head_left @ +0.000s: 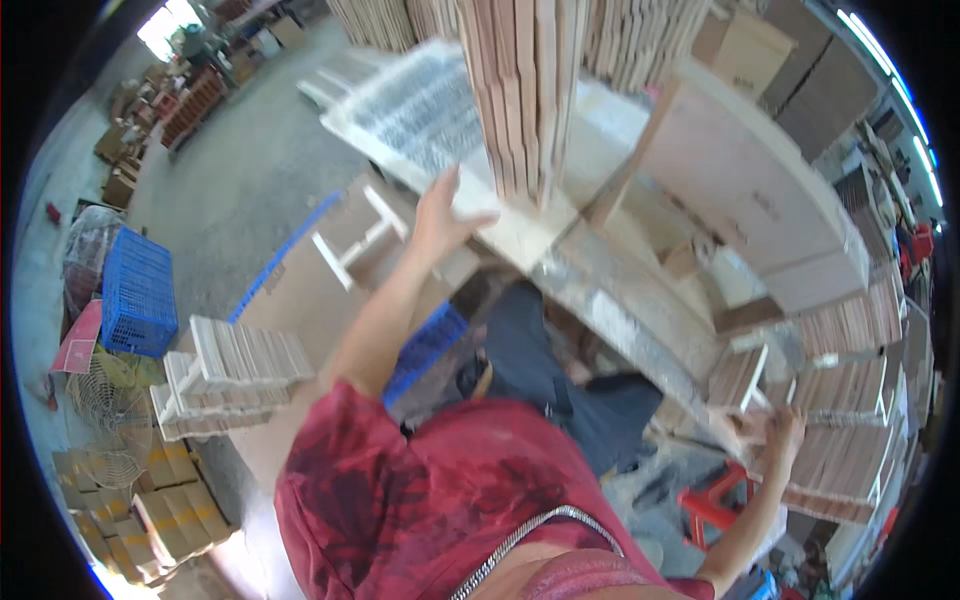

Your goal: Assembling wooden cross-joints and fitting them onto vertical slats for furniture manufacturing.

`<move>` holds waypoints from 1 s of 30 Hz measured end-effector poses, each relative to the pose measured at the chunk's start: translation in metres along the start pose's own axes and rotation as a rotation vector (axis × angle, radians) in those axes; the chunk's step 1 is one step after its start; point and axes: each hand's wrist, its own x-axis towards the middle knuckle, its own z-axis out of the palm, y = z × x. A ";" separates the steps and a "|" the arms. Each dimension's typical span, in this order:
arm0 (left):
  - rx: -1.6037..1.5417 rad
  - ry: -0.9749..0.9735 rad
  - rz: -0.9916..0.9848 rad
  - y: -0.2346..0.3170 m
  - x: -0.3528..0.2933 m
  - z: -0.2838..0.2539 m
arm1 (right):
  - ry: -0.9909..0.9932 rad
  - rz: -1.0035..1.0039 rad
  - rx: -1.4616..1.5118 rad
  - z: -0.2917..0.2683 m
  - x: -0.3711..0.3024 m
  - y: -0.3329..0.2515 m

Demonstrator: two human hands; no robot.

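Note:
My left hand [440, 222] reaches over the left edge of the workbench [520, 235], its fingers and thumb spread and nothing between them. Just to the right of it stands a tall upright stack of wooden slats [515, 100]. A pale H-shaped wooden frame [358, 238] lies on a brown board below and left of that hand. Far to the right, my right hand [785, 432] is closed at the edge of a wooden piece [738, 380], beside stacked wooden pieces [838, 455]. Its fingertips are partly hidden.
A large pale box-like panel [750, 190] rises on the bench's right. Stacked wooden frames [235, 370] sit at left, near a blue plastic crate [138, 293], a fan guard [108, 410] and cardboard boxes [175, 510]. A red stool [715, 505] stands below the bench.

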 end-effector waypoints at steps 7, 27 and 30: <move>0.885 -0.200 -0.251 -0.014 -0.063 -0.134 | -0.282 0.162 0.034 -0.019 0.007 -0.003; 0.108 0.118 0.045 0.038 -0.132 -0.158 | 0.028 0.180 0.865 -0.056 -0.009 -0.159; -0.151 -0.444 0.188 0.092 -0.160 -0.079 | -0.070 0.268 1.208 -0.018 -0.024 -0.199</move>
